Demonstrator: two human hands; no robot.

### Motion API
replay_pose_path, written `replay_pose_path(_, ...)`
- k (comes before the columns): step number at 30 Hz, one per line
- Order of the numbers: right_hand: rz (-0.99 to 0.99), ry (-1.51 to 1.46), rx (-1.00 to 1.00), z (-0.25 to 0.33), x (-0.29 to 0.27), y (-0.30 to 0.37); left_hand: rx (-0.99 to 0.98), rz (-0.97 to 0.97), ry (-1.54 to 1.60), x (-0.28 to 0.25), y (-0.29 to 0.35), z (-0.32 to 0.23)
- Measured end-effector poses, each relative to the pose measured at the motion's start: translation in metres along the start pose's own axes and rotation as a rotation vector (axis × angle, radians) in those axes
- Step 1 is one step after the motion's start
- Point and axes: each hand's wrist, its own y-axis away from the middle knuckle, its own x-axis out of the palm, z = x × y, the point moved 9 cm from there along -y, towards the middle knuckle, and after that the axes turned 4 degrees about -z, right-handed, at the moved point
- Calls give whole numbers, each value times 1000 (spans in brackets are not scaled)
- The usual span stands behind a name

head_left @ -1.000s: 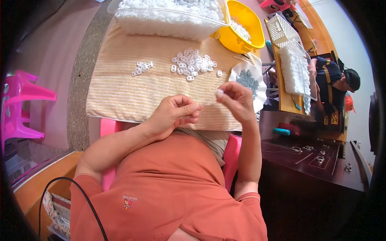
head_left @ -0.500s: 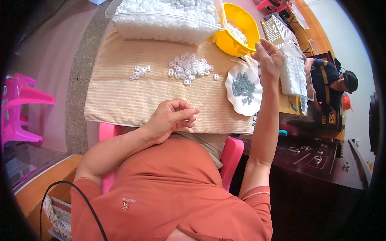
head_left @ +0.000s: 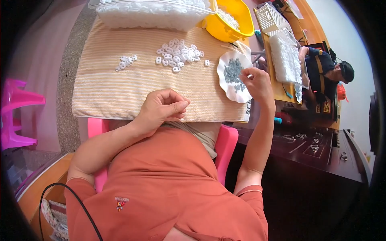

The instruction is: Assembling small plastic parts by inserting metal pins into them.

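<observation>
My left hand (head_left: 164, 107) is closed above the near part of the striped towel (head_left: 108, 88), thumb against the curled fingers; anything inside is too small to make out. My right hand (head_left: 259, 86) reaches to the right side of a white scalloped plate (head_left: 230, 93), fingertips pinched together beside the small grey pieces (head_left: 233, 71) lying on it. Whether it has picked one up is hidden. Farther off on the towel lies a pile of white oval two-holed pieces (head_left: 177, 54), with a single one apart at its right. A smaller cluster (head_left: 126, 62) lies to the left.
Beyond the piles stand a clear bin (head_left: 152, 18) full of white pieces and a yellow bowl (head_left: 245, 30). At right, a co-worker (head_left: 321, 74) is beside another filled tray (head_left: 286, 60) and a perforated basket (head_left: 268, 19). A pink stool (head_left: 20, 100) stands left.
My right hand has come down from beside the yellow bowl to the grey pieces on the plate. My left hand stays closed in nearly the same place. The view has shifted slightly.
</observation>
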Motion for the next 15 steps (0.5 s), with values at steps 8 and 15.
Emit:
replay_pose_path(8, 82, 166, 157, -22, 8, 37, 26, 1, -27, 0, 0, 0)
replay_pose_path(15, 119, 192, 169, -17, 18, 48, 37, 0, -15, -2, -1, 1)
